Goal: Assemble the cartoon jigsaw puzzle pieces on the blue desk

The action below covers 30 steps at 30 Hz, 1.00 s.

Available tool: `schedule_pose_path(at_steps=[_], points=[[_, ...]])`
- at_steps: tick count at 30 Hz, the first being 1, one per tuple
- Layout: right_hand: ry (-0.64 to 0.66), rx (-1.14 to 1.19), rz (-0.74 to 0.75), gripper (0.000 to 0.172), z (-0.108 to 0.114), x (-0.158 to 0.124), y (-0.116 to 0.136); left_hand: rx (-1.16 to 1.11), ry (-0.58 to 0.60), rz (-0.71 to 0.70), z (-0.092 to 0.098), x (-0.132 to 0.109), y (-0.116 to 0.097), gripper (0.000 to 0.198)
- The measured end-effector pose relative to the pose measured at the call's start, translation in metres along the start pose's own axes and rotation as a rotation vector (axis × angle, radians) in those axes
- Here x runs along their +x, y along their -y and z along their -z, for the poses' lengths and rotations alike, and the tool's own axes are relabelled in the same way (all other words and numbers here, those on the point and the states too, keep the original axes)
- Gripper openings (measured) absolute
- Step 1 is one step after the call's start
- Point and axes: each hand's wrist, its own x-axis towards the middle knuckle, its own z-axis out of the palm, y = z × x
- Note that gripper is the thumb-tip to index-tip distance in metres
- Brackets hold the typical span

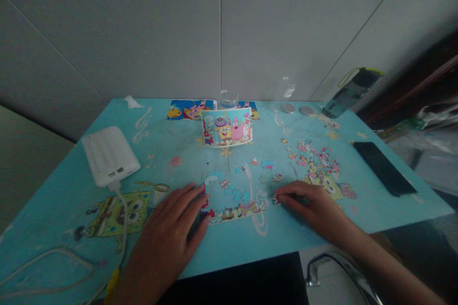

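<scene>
A partly joined cartoon jigsaw (pixel 232 200) lies near the front edge of a turquoise printed table (pixel 272 233). My left hand (pixel 171 228) rests flat and open beside the jigsaw's left edge, fingertips touching it. My right hand (pixel 307 202) lies at the jigsaw's lower right corner, fingertips pinched on a small puzzle piece (pixel 275 199). A heap of loose puzzle pieces (pixel 317 159) sits just behind the right hand. The reference picture card (pixel 227 127) stands upright behind the jigsaw.
A white power bank (pixel 109 155) with a cable (pixel 123 219) lies at the left. A black phone (pixel 382 167) lies at the right, a dark water bottle (pixel 348 93) at the back right, a clear cup (pixel 228 99) and two round lids (pixel 298 109) at the back.
</scene>
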Motion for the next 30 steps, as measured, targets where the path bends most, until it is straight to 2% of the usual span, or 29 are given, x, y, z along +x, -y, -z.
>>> schedule_pose_path(at_steps=[12,21,30], points=[[-0.014,-0.023,-0.040,0.015,-0.016,0.003,0.012,-0.011,-0.007,0.001,0.002,0.001,-0.001,0.037],[-0.022,-0.058,-0.049,0.016,-0.014,0.000,0.014,-0.001,-0.011,-0.001,0.002,0.001,-0.001,0.036],[-0.022,-0.122,0.126,0.020,-0.021,-0.004,0.016,0.005,-0.012,-0.006,0.001,0.001,-0.001,0.036]])
